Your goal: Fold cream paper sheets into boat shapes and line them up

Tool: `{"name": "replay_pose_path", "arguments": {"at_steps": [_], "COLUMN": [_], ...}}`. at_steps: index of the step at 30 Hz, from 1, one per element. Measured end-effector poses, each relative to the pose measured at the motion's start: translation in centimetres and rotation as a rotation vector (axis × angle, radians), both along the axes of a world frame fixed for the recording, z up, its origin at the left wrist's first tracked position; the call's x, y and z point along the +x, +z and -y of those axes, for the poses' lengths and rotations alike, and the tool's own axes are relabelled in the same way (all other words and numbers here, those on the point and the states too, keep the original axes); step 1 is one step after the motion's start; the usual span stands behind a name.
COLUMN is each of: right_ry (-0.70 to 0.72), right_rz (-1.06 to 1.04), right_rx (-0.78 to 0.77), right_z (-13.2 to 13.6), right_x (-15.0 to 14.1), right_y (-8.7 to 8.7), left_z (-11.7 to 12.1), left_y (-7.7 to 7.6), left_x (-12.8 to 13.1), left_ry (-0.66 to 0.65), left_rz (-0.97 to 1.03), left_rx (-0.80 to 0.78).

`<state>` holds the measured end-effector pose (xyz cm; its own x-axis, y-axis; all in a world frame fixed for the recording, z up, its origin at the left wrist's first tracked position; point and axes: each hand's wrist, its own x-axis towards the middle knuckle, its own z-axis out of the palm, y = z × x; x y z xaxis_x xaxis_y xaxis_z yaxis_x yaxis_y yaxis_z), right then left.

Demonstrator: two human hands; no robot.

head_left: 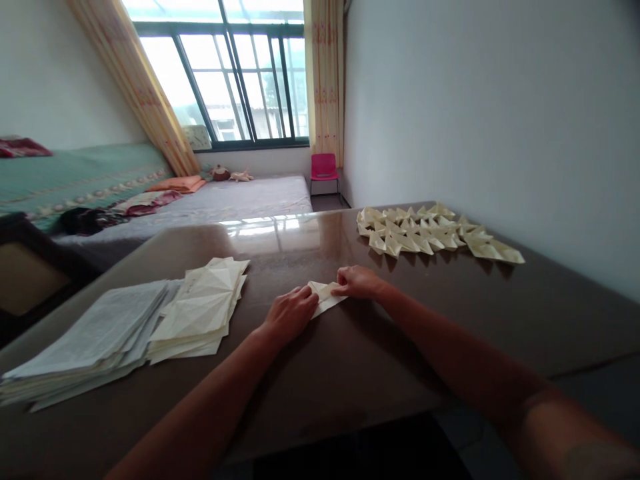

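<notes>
In from the table's (pixel 325 380) near edge, your left hand (pixel 290 312) and right hand (pixel 363 283) grip folded paper (pixel 329 302); press creases flat.

1 left hand (pixel 291 311) and 1 right hand (pixel 361 283), 1 sheet (pixel 327 305), 1 surface (pixel 325 373), 2 paper stacks (pixel 203 303) — layers too close to count — and 1 group of folded pieces (pixel 413 237), too overlapped to count. Also 1 pink chair (pixel 324 167), 1 bed (pixel 270 193), 1 window (pixel 250 83), 2 curtains (pixel 327 87).
</notes>
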<state>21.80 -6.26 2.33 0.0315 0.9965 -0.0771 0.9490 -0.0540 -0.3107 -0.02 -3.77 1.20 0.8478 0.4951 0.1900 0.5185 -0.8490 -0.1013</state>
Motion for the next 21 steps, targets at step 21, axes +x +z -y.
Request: {"name": "replay_pose_path", "arguments": {"at_steps": [21], "right_ry": [0.253], "right_rz": [0.111], "right_rx": [0.637], "right_z": [3.2], "right_x": [-3.6], "right_y": [3.3], "left_z": [-1.6], "left_y": [2.1], "left_x": [3.4], "left_ry": [0.02], "left_rz": [0.869], "left_rx": [-1.082]}}
